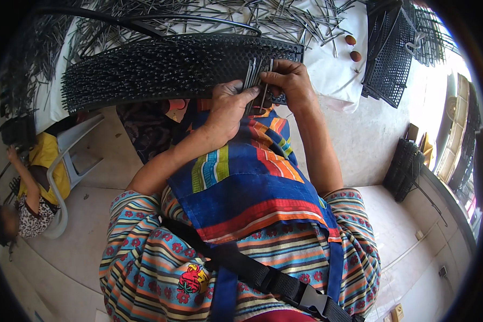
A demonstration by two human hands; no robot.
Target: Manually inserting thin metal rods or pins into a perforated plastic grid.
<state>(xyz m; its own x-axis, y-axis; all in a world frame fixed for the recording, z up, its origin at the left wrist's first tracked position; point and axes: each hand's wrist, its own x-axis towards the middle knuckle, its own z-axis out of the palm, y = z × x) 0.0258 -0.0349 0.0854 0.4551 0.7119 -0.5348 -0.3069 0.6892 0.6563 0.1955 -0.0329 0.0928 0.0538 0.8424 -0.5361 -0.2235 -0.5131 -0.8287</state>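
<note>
A long black perforated rack [291, 51] lies across in front of me, its left and middle packed with upright thin dark rods [145, 67]. Bare holes show toward its right end. Over that end, my left hand [228, 107] is closed around a small bundle of thin metal rods [249, 72], thumb on top. Just right of it, my right hand [291, 83] pinches one thin rod [270, 65] between thumb and fingertips, close to the bundle. The lower ends of the held rods are partly hidden by my fingers.
Loose rods [306, 24] lie scattered over a white-covered table [333, 75], with two small reddish-brown round things [355, 56]. Black perforated racks [389, 59] stand at the right; another dark stack [405, 172] is lower by the wall. At left, another person [35, 214] sits on a grey chair [64, 204].
</note>
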